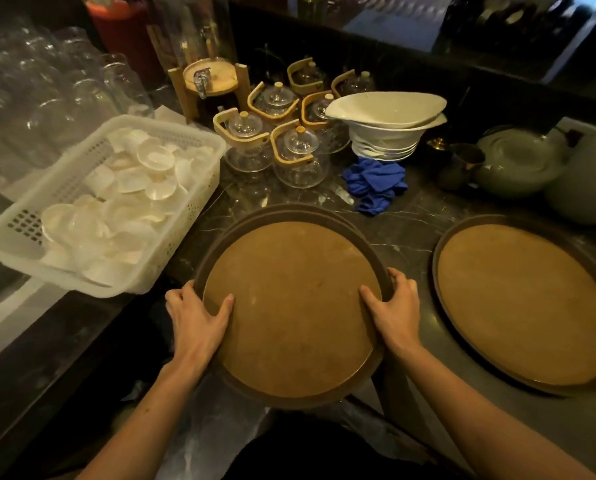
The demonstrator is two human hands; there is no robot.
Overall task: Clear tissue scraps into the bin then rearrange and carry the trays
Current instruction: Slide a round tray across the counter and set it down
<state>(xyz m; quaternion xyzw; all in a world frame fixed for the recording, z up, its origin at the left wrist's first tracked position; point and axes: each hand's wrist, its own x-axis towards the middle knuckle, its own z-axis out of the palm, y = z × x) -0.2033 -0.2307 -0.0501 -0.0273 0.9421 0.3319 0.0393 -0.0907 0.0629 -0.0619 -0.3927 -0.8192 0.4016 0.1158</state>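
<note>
A stack of round brown trays with a cork-coloured inner face juts over the front edge of the dark marble counter. My left hand grips its left rim, thumb on the inner face. On the opposite rim sits my right hand, thumb on top too. The rim of a lower tray shows behind the top one. Another round brown tray lies flat on the counter to the right, with nothing on it. No tissue scraps or bin are in view.
A white plastic basket of small white dishes stands at the left. Behind the trays are several glass teapots, a stack of white bowls, a blue cloth and a pale green teapot. Glasses fill the far left.
</note>
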